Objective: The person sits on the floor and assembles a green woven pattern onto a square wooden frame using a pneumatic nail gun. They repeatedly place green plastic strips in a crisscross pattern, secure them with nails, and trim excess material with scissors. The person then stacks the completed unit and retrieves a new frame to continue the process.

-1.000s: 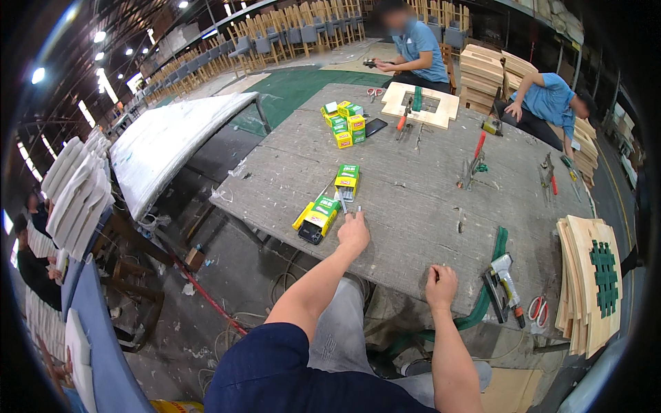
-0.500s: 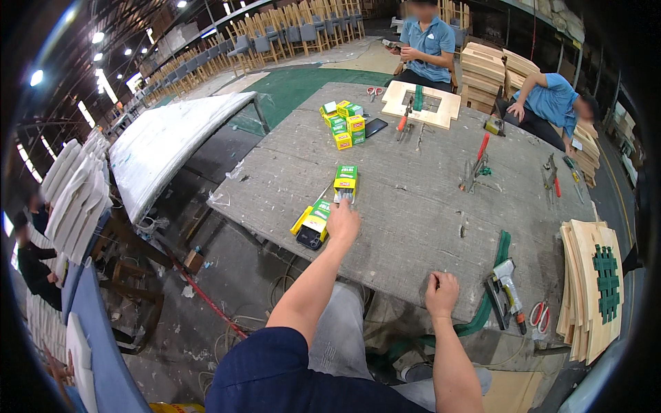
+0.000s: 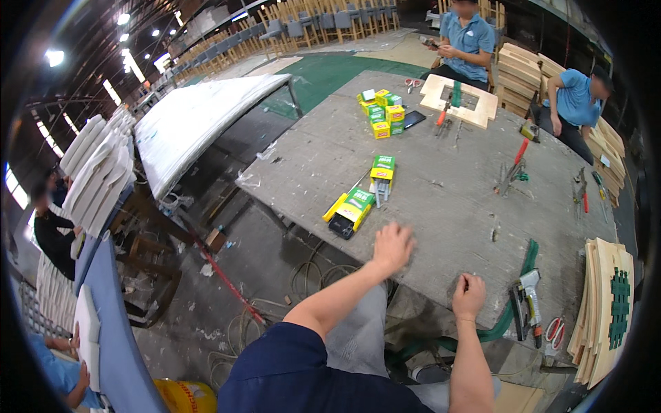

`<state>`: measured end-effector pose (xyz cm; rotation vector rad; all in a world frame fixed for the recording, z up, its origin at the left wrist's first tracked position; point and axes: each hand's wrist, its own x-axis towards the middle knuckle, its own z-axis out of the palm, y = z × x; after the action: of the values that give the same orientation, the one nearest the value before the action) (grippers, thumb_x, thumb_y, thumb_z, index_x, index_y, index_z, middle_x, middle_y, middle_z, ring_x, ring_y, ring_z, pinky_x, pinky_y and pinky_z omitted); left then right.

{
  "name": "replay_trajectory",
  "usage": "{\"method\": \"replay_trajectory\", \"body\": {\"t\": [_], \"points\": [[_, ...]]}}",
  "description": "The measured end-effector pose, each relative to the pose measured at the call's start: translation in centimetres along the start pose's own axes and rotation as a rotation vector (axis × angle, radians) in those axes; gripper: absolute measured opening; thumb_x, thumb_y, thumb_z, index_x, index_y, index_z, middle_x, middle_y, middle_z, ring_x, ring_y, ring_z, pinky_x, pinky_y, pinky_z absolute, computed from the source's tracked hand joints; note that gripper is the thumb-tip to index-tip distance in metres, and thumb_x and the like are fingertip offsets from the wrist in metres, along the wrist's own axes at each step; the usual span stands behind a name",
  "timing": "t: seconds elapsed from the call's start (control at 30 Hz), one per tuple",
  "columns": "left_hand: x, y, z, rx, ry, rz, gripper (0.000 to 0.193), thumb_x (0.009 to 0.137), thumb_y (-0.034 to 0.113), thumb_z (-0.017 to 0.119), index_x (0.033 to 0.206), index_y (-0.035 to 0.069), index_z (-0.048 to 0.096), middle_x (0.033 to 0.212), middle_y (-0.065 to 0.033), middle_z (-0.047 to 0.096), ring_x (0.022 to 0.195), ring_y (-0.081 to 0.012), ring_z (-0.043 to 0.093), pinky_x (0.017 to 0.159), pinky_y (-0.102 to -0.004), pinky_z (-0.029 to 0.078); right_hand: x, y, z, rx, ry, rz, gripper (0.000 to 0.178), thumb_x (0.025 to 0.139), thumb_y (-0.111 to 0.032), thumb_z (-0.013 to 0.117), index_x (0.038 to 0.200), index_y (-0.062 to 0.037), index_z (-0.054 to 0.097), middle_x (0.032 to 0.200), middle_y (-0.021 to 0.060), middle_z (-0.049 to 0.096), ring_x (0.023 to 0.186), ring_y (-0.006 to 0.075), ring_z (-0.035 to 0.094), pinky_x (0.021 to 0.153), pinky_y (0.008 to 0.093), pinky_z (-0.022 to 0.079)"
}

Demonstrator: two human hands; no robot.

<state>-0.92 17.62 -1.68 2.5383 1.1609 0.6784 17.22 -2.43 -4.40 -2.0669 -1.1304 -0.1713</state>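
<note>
Open box, green and yellow [image 3: 383, 167], on the left part of the grey bench [image 3: 441, 210]; grey metal strips [image 3: 380, 194] jut from its near end, presumably left part-way out for easy picking. Second box, same colours [image 3: 359, 200], just beside it, nearer and to the left; a black phone-like object [image 3: 341, 226] shows at its near end. Left hand [image 3: 394, 246]: near the strips but apart from them, above the bench's near edge, blurred, fingers loosely spread; whether it grips anything cannot be told. Right hand [image 3: 469, 296]: at the near edge, fingers loosely curled, apparently resting there for support; contents, if any, hidden. Staple gun [image 3: 529, 297]: right of that hand, seemingly laid within its reach. Green webbing [image 3: 507, 319]: between right hand and gun, trailing off the near edge. Red-handled scissors [image 3: 555, 332]: right of the gun. Wooden panels [image 3: 589, 310]: stacked at the right, probably to save room, the outer one bearing woven green strips. Unsorted cluster of similar boxes [image 3: 381, 118]: far side, beside a dark phone [image 3: 414, 119].
</note>
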Motion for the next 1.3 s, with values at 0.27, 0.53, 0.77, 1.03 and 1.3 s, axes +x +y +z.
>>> {"method": "replay_trajectory", "body": {"t": [0.27, 0.53, 0.77, 1.03, 1.3], "points": [[-7.6, 0.0, 0.4, 0.037, 0.087, 0.11, 0.051, 0.101, 0.032, 0.053, 0.149, 0.015, 0.049, 0.158, -0.0157, 0.037, 0.146, -0.039, 0.034, 0.119, -0.0581, 0.022, 0.4, -1.0, 0.9, 0.024, -0.052, -0.012, 0.012, 0.094, -0.014, 0.064, 0.096, -0.0033, 0.069, 0.089, 0.0129, 0.063, 0.086, 0.033, 0.06, 0.076, 0.043, 0.048], [-6.9, -0.2, 1.3, -0.007, 0.094, 0.12, 0.055, 0.097, 0.026, 0.057, 0.15, 0.016, 0.048, 0.159, -0.011, 0.039, 0.143, -0.0373, 0.039, 0.117, -0.0588, 0.021, 0.8, -1.7, 0.5, -0.234, -0.1, -0.273, 0.033, 0.088, -0.016, 0.069, 0.119, -0.0064, 0.065, 0.12, 0.0153, 0.057, 0.115, 0.0372, 0.053, 0.098, 0.0511, 0.039], [-6.1, -0.2, 1.7, 0.046, 0.026, 0.081, 0.05, 0.092, 0.026, 0.058, 0.141, 0.018, 0.06, 0.155, -0.0068, 0.049, 0.145, -0.0325, 0.04, 0.121, -0.0532, 0.009, 1.8, -1.7, -0.2, -0.183, -0.332, -0.275, 0.041, 0.094, -0.028, 0.061, 0.128, -0.0038, 0.062, 0.137, 0.0221, 0.052, 0.129, 0.0437, 0.047, 0.107, 0.0569, 0.034], [-4.0, 1.7, -1.9, 0.112, -0.251, 0.026, 0.056, 0.094, 0.029, 0.058, 0.149, 0.022, 0.05, 0.162, -0.0059, 0.036, 0.149, -0.0322, 0.031, 0.12, -0.0562, 0.013, 3.8, -3.2, -1.1, -0.233, -0.461, -0.171, 0.043, 0.095, -0.033, 0.06, 0.132, -0.0103, 0.062, 0.144, 0.0172, 0.05, 0.136, 0.0414, 0.042, 0.111, 0.0588, 0.031], [-5.3, 7.2, -16.1, -0.18, -0.867, -0.389, 0.053, 0.097, 0.038, 0.054, 0.145, 0.016, 0.051, 0.142, -0.013, 0.055, 0.135, -0.0334, 0.05, 0.112, -0.0653, 0.028, 9.5, -8.3, -5.1, -0.285, -0.974, 0.075, 0.054, 0.089, -0.026, 0.07, 0.14, -0.011, 0.058, 0.151, 0.019, 0.045, 0.141, 0.0409, 0.04, 0.116, 0.0513, 0.034]]}}
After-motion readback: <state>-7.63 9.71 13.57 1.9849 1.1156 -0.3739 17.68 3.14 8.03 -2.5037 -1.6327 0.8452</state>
